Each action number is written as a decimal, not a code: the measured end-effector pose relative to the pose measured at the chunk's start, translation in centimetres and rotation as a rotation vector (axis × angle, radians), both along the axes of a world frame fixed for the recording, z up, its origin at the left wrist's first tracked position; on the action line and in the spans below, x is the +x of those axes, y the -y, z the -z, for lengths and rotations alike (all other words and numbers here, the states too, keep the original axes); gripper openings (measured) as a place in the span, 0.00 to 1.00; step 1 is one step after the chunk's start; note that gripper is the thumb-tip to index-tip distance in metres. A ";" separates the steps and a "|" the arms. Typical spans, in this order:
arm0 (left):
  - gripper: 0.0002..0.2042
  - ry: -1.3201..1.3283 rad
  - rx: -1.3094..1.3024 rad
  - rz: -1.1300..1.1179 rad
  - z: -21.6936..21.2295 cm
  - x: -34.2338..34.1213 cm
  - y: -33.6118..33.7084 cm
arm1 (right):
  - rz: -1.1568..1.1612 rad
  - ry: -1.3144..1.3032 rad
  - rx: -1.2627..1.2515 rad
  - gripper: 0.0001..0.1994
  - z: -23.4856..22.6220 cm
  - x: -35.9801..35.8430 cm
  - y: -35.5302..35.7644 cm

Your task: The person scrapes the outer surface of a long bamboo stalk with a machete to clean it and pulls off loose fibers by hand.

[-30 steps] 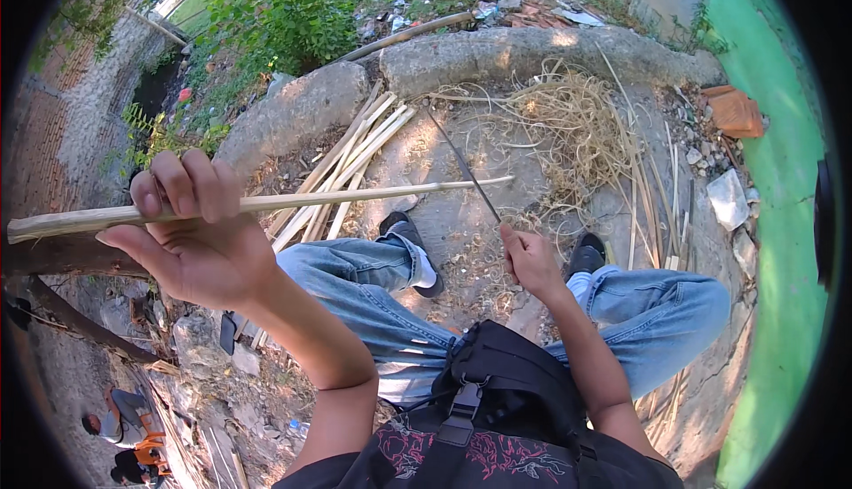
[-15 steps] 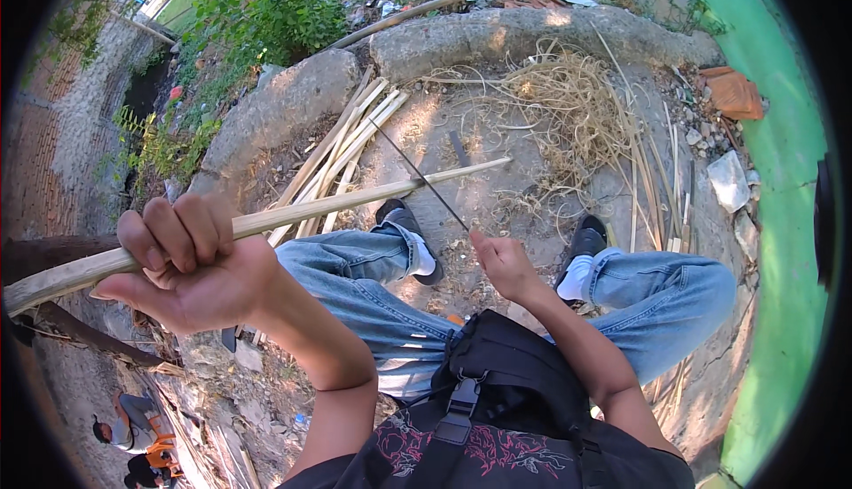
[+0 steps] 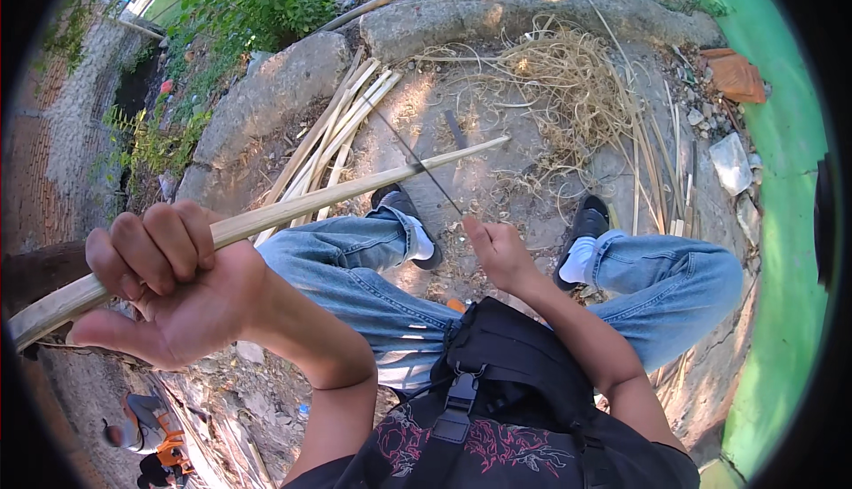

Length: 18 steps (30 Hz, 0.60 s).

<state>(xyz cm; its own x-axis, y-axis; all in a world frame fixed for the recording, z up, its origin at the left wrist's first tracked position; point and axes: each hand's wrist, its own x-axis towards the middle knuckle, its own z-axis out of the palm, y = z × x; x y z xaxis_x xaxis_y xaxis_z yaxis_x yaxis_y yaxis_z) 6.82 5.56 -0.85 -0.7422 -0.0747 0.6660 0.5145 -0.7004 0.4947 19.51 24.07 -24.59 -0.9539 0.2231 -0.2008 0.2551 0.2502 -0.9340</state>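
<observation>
Because the left hand (image 3: 182,285) grips near its thick end, the stick (image 3: 328,196) slants from near left to far right, its tip beyond the right hand (image 3: 501,254). That left hand has its fingers curled over the stick, thumb out beneath; the right is closed in a fist around one end of the blade (image 3: 437,185). Running from near right to far left, the blade crosses the stick; whether they touch, I cannot tell. Count: two hands, one stick, one blade. Farther out lie two shoes (image 3: 589,218), one pile of sticks (image 3: 342,130) at left, too overlapped to count, and one shavings heap (image 3: 572,76) at far right.
</observation>
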 end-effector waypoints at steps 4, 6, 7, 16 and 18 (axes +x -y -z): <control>0.24 0.008 0.029 0.001 0.7 -1.1 1.4 | 0.094 0.220 0.088 0.34 4.6 -0.1 -2.6; 0.25 0.018 0.016 0.057 0.8 -1.2 1.8 | 0.119 0.244 0.060 0.35 5.5 0.0 -2.4; 0.25 0.020 0.021 0.052 1.0 -1.4 1.9 | 0.151 0.271 0.029 0.36 5.8 0.1 -2.5; 0.25 -0.006 0.019 0.072 1.3 -3.0 3.3 | 0.152 0.255 0.001 0.35 5.0 -0.5 -2.6; 0.24 -0.015 0.007 0.075 1.3 -3.1 3.3 | 0.145 0.262 0.005 0.35 4.7 -0.6 -2.6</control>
